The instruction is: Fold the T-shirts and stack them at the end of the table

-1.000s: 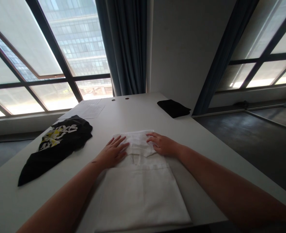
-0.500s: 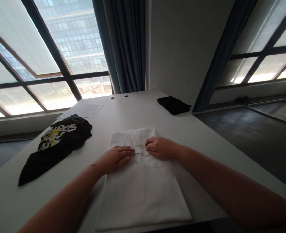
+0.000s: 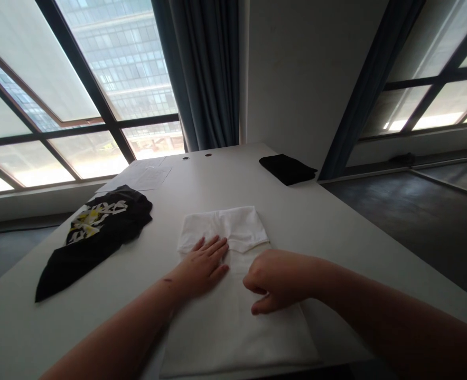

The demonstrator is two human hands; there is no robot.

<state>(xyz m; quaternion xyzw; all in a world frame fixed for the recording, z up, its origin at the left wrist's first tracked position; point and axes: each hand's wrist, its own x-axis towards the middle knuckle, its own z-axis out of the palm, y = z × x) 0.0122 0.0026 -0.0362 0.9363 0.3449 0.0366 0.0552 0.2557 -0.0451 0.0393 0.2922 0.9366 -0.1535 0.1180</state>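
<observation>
A white folded garment (image 3: 237, 332) lies in front of me, its near end at the table's front edge. Across its far part is a folded-over flap (image 3: 225, 224) with a slanting hem. My left hand (image 3: 202, 266) rests flat on the cloth, fingers spread at the hem's left half. Over the right side of the garment is my right hand (image 3: 277, 279), fingers loosely curled and thumb held apart, with nothing visible between them. Whether its fingertips touch the cloth is hidden.
A crumpled black garment with a white and yellow print (image 3: 99, 232) lies on the white table (image 3: 209, 182) at left. Paper sheets (image 3: 142, 175) are behind it. A folded black cloth (image 3: 288, 169) sits near the right edge. Windows and a curtain (image 3: 209, 79) stand beyond.
My right hand has come off the flap and moved nearer to me, its fingers curling. My left hand has flattened and spread. The flap now lies smoother, its hem in view.
</observation>
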